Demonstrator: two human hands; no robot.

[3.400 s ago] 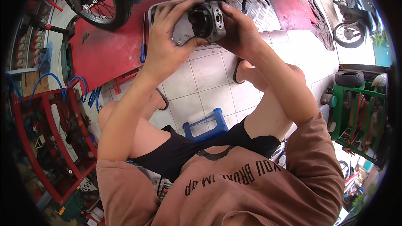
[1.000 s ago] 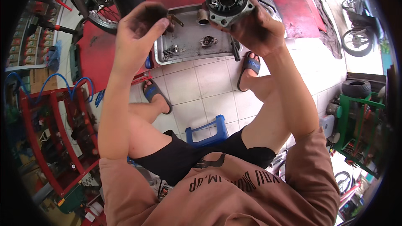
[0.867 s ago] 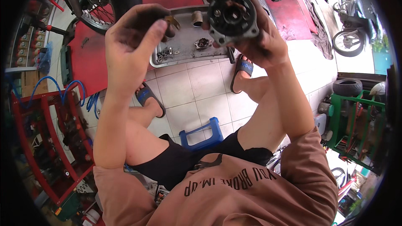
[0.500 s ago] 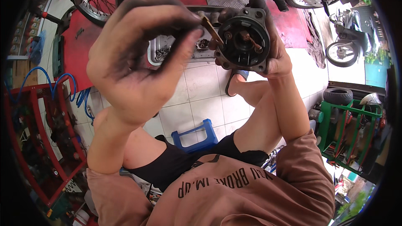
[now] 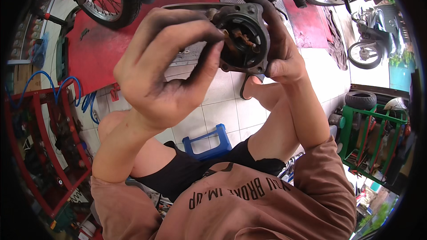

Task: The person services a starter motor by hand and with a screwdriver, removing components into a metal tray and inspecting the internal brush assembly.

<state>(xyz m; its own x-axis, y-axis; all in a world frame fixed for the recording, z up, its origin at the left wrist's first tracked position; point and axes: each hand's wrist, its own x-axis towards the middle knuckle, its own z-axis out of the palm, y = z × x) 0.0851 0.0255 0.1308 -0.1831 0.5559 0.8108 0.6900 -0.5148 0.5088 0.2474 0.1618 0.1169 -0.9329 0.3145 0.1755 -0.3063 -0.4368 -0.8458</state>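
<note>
A round dark metal housing [image 5: 263, 35] with bolt holes in its flange is held up in my right hand [image 5: 287, 55]. Its open face is tilted toward my left, and copper-coloured parts [image 5: 243, 38] show inside the black cavity. My left hand [image 5: 162, 73], blackened with grease, is closed in a pinch at the housing's left rim. Between thumb and forefinger is a thin brass-coloured strip [image 5: 227, 39]; its far end reaches into the cavity, where I cannot make out what it touches.
Behind my hands is a metal tray [image 5: 191, 58], mostly covered by them, beside a red mat [image 5: 95, 58]. Motorcycle wheels [image 5: 106, 4] stand beyond. A blue plastic stool [image 5: 207, 144] is between my legs. Red [image 5: 49, 151] and green racks [image 5: 371, 138] flank me.
The housing has shifted left and turned, with its open face more toward my left hand. My left hand has moved right and slightly down, bringing the strip into the cavity.
</note>
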